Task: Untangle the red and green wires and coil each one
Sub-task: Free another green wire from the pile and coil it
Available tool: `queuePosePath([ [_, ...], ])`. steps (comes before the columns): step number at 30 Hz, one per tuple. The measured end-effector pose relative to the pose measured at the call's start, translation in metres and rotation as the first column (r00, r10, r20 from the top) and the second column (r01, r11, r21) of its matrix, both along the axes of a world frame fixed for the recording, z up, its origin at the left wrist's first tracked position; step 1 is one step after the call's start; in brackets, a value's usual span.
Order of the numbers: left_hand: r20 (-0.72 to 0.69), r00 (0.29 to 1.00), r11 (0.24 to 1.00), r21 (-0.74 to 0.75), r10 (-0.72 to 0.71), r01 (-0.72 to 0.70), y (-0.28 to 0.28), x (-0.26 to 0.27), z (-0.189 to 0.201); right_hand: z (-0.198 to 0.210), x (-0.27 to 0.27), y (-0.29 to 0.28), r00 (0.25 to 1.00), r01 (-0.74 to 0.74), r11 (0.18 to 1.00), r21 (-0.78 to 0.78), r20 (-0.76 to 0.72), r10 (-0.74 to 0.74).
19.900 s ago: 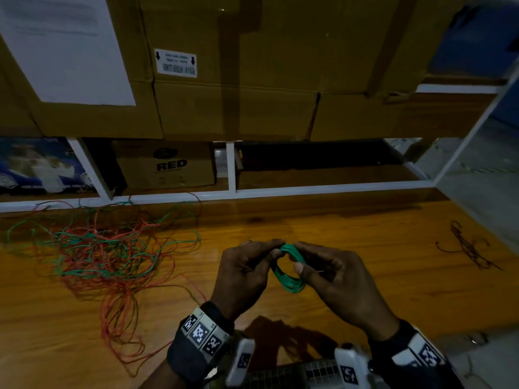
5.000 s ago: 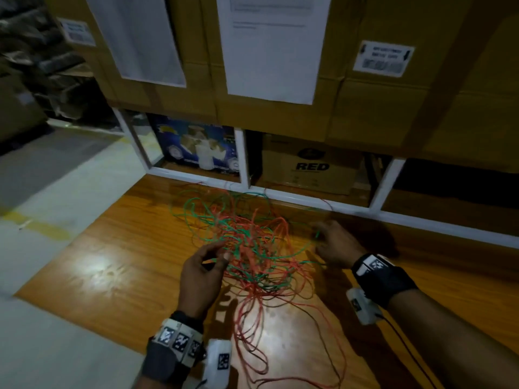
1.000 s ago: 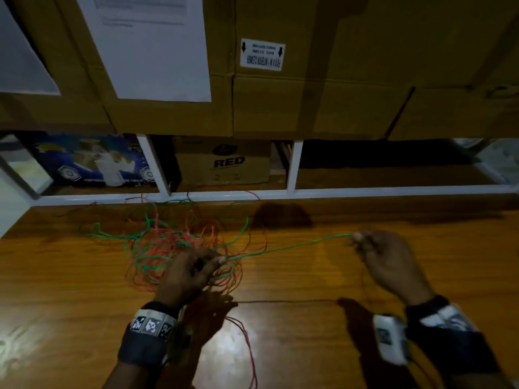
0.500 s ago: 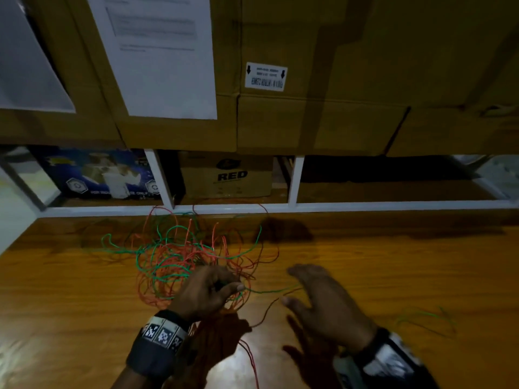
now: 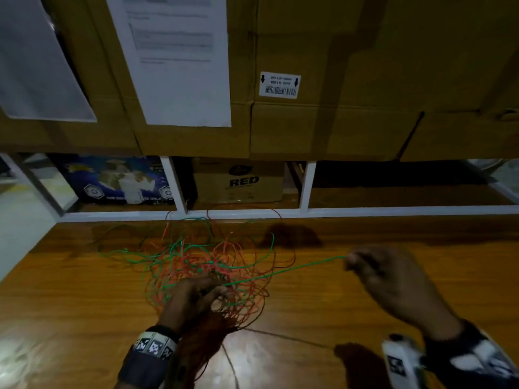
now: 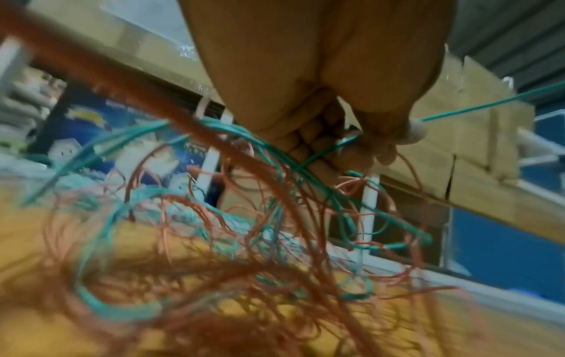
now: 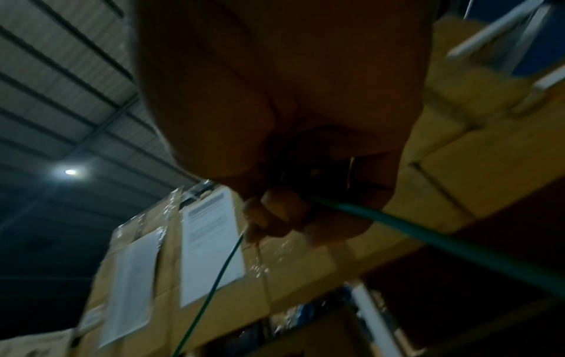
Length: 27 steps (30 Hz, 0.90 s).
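A tangle of thin red wire (image 5: 224, 254) and green wire (image 5: 283, 272) lies on the wooden table (image 5: 70, 290), left of centre. My left hand (image 5: 196, 296) sits at the tangle's near edge, its thumb and fingers pinching the strands (image 6: 345, 142). One green strand runs taut from that pinch up and right to my right hand (image 5: 373, 273), which pinches it at its fingertips (image 7: 275, 212). In the right wrist view the green wire (image 7: 443, 244) passes through the curled fingers.
A white shelf frame (image 5: 306, 186) runs along the table's back edge. Behind it stand a "RED" carton (image 5: 238, 181) and a blue printed box (image 5: 118, 181). Large cardboard boxes (image 5: 337, 80) with paper sheets (image 5: 179, 57) stack above. The table's left edge (image 5: 28, 248) drops to the floor.
Half a second ago my right hand was spread open near the left hand. It has since taken the green strand and drawn it out to the right, pulling it taut.
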<state>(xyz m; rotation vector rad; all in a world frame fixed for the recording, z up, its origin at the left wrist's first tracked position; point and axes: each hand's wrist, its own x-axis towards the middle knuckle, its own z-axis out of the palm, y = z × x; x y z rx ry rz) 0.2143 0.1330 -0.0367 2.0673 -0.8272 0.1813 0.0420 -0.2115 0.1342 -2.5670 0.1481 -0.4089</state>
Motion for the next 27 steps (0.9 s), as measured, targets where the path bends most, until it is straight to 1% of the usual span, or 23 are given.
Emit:
queuePosePath([
  [2,0.031,0.999,0.999,0.022,0.043,-0.043,0.010,0.009,-0.001,0.021,-0.020,-0.020,0.991,0.119,0.992,0.046,0.055,-0.122],
  [3,0.049,0.997,0.997,0.024,0.067,-0.068,0.014,0.012,-0.003,0.027,-0.029,-0.029,0.980,0.187,0.979,0.085,0.058,-0.192],
  [4,0.075,0.994,0.996,0.021,0.085,-0.087,0.019,0.015,-0.005,0.032,-0.039,-0.036,0.966,0.251,0.959,0.133,0.022,-0.256],
  [5,0.100,0.991,0.996,0.022,0.088,-0.090,0.021,0.017,-0.006,0.033,-0.047,-0.044,0.954,0.301,0.936,0.180,-0.058,-0.296],
  [6,0.121,0.990,0.996,0.033,0.077,-0.081,0.021,0.017,-0.007,0.028,-0.052,-0.052,0.934,0.343,0.919,0.197,-0.177,-0.310],
  [7,0.134,0.989,0.997,0.047,0.059,-0.066,0.020,0.017,-0.008,0.018,-0.054,-0.056,0.905,0.351,0.924,0.154,-0.310,-0.292],
  [8,0.148,0.988,0.997,0.058,0.041,-0.050,0.018,0.017,-0.009,0.007,-0.053,-0.053,0.857,0.310,0.949,0.057,-0.450,-0.252],
  [9,0.165,0.986,0.996,0.075,0.031,-0.044,0.017,0.017,-0.011,-0.004,-0.052,-0.046,0.788,0.232,0.971,-0.062,-0.574,-0.225],
  [10,0.184,0.983,0.995,0.094,0.017,-0.035,0.015,0.015,-0.011,-0.017,-0.048,-0.038,0.709,0.168,0.969,-0.179,-0.661,-0.245],
  [11,0.192,0.981,0.994,0.108,0.003,-0.024,0.014,0.014,-0.011,-0.031,-0.041,-0.027,0.664,0.114,0.958,-0.262,-0.698,-0.270],
  [12,0.184,0.983,0.994,0.113,-0.009,-0.012,0.012,0.012,-0.012,-0.040,-0.032,-0.012,0.666,0.060,0.955,-0.291,-0.700,-0.256],
  [13,0.171,0.985,0.993,0.115,-0.018,-0.002,0.011,0.011,-0.012,-0.047,-0.023,0.007,0.705,0.022,0.961,-0.277,-0.677,-0.211],
  [15,0.168,0.986,0.994,0.112,-0.017,-0.002,0.007,0.008,-0.013,-0.061,0.002,0.045,0.821,-0.063,0.983,-0.174,-0.569,-0.048],
  [16,0.162,0.987,0.995,0.102,-0.016,0.000,0.006,0.007,-0.013,-0.068,0.016,0.067,0.848,-0.101,0.988,-0.113,-0.530,0.026],
  [17,0.148,0.989,0.996,0.085,-0.026,0.013,0.005,0.007,-0.012,-0.076,0.033,0.090,0.862,-0.140,0.989,-0.056,-0.499,0.093],
  [19,0.114,0.992,0.998,0.049,-0.051,0.045,0.004,0.007,-0.010,-0.085,0.061,0.135,0.871,-0.221,0.974,-0.039,-0.458,0.180],
  [21,0.087,0.994,0.998,0.019,-0.069,0.068,0.005,0.006,-0.007,-0.083,0.077,0.166,0.871,-0.256,0.961,-0.106,-0.457,0.181],
  [23,0.075,0.993,0.995,0.020,-0.095,0.093,0.010,0.007,-0.008,-0.079,0.083,0.179,0.874,-0.264,0.953,-0.151,-0.456,0.170],
  [25,0.075,0.994,0.996,0.041,-0.081,0.078,0.016,0.009,-0.009,-0.074,0.082,0.174,0.897,-0.223,0.963,-0.148,-0.418,0.143],
  [27,0.088,0.995,0.998,0.050,-0.045,0.041,0.020,0.011,-0.012,-0.065,0.080,0.155,0.933,-0.162,0.976,-0.147,-0.344,0.104],
])
